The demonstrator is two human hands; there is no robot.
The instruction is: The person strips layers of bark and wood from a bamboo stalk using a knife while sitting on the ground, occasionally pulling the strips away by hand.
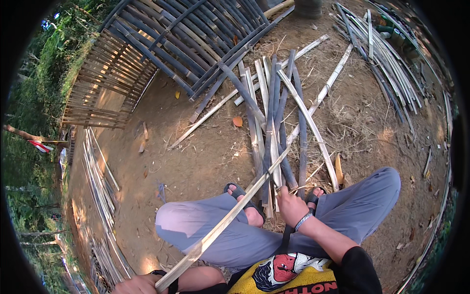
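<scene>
A long pale bamboo strip [215, 232] slants from the lower left over my left leg toward the pile ahead. My left hand [134, 284] is closed around its near end, partly cut off by the picture's lower edge. My right hand [292, 207], between my knees, is closed on what looks like a knife [274, 180]. Its dark, narrow blade meets the strip, while the handle is hidden in my fist. Beyond, dark and pale bamboo slats [258, 132] lie crossed in a loose pile. Where the held strip ends among them I cannot tell.
A dark bamboo slatted frame [196, 44] stands at the far left, joined by a brown slatted panel [105, 78]. Bundles of thin strips lie at left [98, 183] and far right [391, 68]. Shavings [362, 122] litter the dirt ground. My sandalled feet [253, 215] are close to the pile.
</scene>
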